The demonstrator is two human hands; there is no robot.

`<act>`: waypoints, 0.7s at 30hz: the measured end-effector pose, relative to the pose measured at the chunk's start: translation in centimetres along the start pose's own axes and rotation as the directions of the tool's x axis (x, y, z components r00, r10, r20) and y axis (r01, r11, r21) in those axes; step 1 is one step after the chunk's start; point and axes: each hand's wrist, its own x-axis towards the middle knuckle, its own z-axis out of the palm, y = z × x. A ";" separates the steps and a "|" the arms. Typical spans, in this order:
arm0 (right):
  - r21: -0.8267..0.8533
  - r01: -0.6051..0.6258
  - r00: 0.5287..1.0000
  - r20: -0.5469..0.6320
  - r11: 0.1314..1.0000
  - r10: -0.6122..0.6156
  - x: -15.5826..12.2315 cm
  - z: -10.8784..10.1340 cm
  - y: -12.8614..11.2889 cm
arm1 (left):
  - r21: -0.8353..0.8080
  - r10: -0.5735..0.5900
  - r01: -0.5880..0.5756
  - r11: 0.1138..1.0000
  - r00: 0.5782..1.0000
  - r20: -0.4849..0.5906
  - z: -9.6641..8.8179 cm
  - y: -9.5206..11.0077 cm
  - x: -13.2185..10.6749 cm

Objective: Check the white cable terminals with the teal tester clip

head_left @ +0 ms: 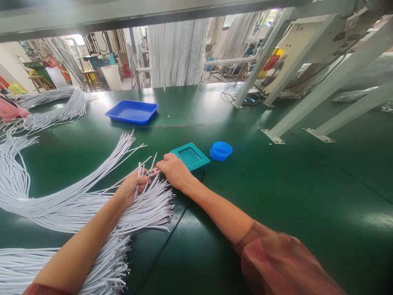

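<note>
My left hand (132, 186) is closed around a few white cables (138, 172), whose ends poke up past the fingers. My right hand (175, 170) grips a small pinkish-red hand tool (154, 171) with a metal tip. That tip meets the cables beside my left fingertips; its exact kind is partly hidden by the fingers. Under both hands lies a thick bundle of white cables (153, 203), ends fanned to the right. A curved bundle (107, 174) lies further left, and another with metal-looking ends (110, 262) is nearest me. A teal square tray (201, 159) sits just beyond my right hand.
A round blue dish (221, 151) stands right of the teal tray. A blue rectangular tray (132, 111) lies farther back on the green table (276, 213). White metal legs (294, 114) rise at the right; a beam (153, 12) crosses overhead. More cables (73, 102) lie at the left.
</note>
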 end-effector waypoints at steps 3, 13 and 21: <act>-0.001 0.029 0.999 0.018 1.000 -0.029 -0.1 0.0 0.3 | 0.000 0.000 0.000 1.000 1.000 0.002 0.0 0.0 0.3; -0.016 -0.403 0.893 -0.226 0.915 0.389 -0.7 0.7 2.0 | -0.057 -0.014 0.016 0.998 0.999 0.032 -0.2 0.0 0.3; 0.126 -0.366 0.895 -0.225 0.922 0.386 -0.6 0.2 2.3 | -0.063 0.045 -0.044 0.997 0.999 0.022 -0.8 0.5 -1.1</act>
